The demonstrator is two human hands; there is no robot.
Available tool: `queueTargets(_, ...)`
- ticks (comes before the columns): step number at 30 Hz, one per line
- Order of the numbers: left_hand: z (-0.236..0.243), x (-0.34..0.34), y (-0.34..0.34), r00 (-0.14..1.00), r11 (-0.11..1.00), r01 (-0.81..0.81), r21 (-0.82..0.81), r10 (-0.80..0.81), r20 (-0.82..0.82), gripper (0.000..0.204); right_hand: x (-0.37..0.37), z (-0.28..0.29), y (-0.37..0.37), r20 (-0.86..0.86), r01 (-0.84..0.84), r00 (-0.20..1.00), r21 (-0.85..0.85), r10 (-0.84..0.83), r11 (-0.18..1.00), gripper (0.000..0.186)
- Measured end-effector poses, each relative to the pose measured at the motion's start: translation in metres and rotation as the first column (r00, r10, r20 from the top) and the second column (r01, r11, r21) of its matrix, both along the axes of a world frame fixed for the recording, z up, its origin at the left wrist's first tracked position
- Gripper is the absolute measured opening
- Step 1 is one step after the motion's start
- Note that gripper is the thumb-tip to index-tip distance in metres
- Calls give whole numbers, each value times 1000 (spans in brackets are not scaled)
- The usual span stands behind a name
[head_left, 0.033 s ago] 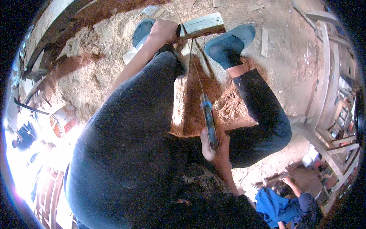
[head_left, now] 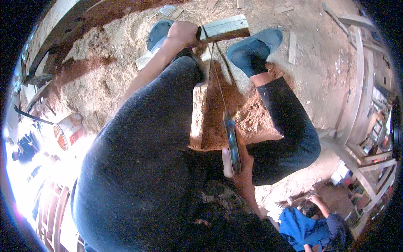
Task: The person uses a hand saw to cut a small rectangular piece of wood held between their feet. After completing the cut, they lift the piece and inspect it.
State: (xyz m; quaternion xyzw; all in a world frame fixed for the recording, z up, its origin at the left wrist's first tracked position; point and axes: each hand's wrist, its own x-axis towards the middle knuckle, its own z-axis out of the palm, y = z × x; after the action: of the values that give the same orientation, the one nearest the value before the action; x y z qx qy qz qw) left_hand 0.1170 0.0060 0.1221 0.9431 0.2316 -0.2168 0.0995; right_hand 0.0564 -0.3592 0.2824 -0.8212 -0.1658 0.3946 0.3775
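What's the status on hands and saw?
Right hand gripping saw. Left hand at left end of block, grip unclear. Saw points toward block. Right shoe close by.

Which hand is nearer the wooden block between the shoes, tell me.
Left hand: at the left end of the wooden block. The right hand grips the handsaw handle, farther back.

Wooden framework (head_left: pixel 359 75) at far right, a person (head_left: pixel 312 229) in blue nearby.

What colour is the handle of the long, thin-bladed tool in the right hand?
The handle is blue with dark parts; best seen in the head view.
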Motion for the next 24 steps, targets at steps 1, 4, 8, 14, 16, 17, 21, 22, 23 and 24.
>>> queueTargets(1,-1,2,1,1000,1000,-7,0,7,20,37,-4,5,-8,19,-2,1000,-8,2,1000,56)
queueTargets(4,-12,3,7,994,998,20,66,-27,102,28,2,-4,1,157,-41,987,-1,41,999,52)
queueTargets(8,-6,16,-8,983,1000,4,28,-9,183,21,24,-10,35,113,-53,992,-14,54,999,50)
queueTargets(14,-21,-2,4,969,998,24,58,-37,243,20,6,22,19,100,-65,992,-75,73,995,51)
queueTargets(16,-26,-4,8,976,999,-6,52,-6,220,21,11,-5,28,141,-91,986,-10,91,996,52)
queueTargets(17,-27,0,9,977,998,-13,54,2,213,22,16,-17,35,153,-96,984,-7,96,995,52)
queueTargets(21,-27,1,15,981,998,54,24,-58,186,26,12,-23,29,173,-72,984,102,53,992,53)
queueTargets(22,-22,7,10,990,998,69,-1,-68,127,29,3,1,15,95,-12,995,58,6,998,53)
queueTargets(23,-20,7,11,994,998,58,-1,-58,96,30,-2,15,7,11,30,1000,2,-30,1000,53)
queueTargets(24,-19,6,13,997,999,47,-1,-47,64,31,0,7,6,118,-20,993,59,13,998,53)
